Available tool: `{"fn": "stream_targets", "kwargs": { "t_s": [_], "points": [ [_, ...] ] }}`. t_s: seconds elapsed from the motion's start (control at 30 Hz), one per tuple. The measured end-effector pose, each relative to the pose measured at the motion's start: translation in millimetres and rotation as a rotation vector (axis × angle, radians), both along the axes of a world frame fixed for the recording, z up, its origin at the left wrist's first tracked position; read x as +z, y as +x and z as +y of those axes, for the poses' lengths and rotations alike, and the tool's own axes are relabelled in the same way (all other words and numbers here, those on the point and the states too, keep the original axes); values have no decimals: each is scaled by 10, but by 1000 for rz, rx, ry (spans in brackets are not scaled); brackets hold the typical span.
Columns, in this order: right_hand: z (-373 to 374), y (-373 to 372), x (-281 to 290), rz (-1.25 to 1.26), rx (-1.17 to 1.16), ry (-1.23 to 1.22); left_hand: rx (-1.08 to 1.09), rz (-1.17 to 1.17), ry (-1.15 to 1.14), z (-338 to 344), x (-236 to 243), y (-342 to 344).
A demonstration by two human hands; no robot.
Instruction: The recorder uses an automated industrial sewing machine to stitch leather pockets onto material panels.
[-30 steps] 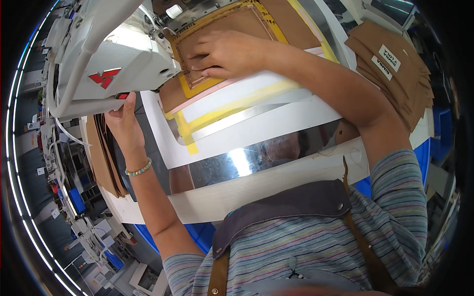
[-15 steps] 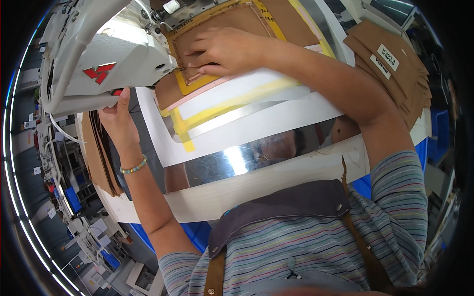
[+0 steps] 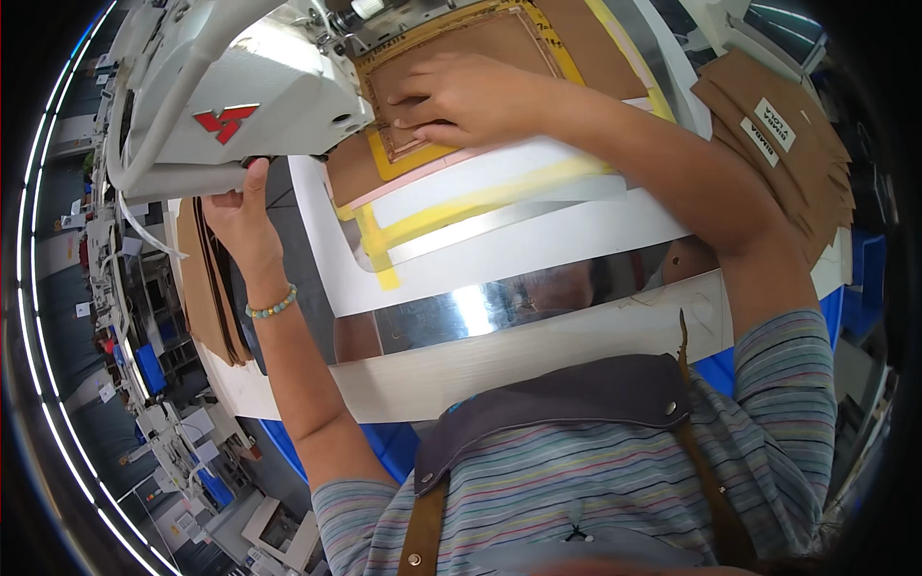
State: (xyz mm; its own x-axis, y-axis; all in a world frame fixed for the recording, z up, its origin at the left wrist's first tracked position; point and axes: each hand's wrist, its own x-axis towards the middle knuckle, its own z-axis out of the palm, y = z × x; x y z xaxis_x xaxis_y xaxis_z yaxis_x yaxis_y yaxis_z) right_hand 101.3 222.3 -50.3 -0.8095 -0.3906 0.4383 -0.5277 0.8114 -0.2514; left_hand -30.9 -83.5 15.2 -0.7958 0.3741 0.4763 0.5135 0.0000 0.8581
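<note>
My left hand (image 3: 245,230) is at the lower edge of a white sewing machine head (image 3: 279,106). Its thumb points up against a small dark-and-red switch (image 3: 257,161), and the fingers curl under the edge, partly hidden. My right hand (image 3: 471,101) lies with fingers stretched and slightly spread over a brown panel (image 3: 447,46) inside a yellow frame (image 3: 394,170). Nothing is gripped in it. Under the frame, more brown material (image 3: 615,67) rests on a template edged with yellow tape (image 3: 480,206). The machine head hides the frame's far left part.
Below the template are a white sheet (image 3: 355,278) and a shiny metal plate (image 3: 423,322) on the pale tabletop (image 3: 538,350). Brown labelled pieces (image 3: 768,144) are stacked at right; more brown pieces (image 3: 206,288) stand beside my left forearm.
The whole view has shifted, so the machine, template and both hands appear a little farther right. Both hands keep nearly the same places on the machine and frame.
</note>
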Motion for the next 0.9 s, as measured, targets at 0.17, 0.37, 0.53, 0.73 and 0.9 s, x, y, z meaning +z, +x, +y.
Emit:
{"fn": "stream_targets", "kwargs": {
  "t_s": [0.17, 0.37, 0.53, 0.73, 0.9],
  "points": [
    [-6, 21, -17, 20, 24, -10, 18, 9, -16, 21, -4, 0],
    [-30, 71, -45, 35, 33, -21, 46, 55, -73, 34, -3, 30],
    [-106, 201, -18, 24, 51, -21, 20, 112, -43, 69, -43, 89],
    [-153, 260, -43, 34, 58, -7, 16, 144, 14, 117, -57, 92],
    [-171, 278, -9, 30, 58, 5, 19, 49, -106, 29, 114, 150]
  ]
}}
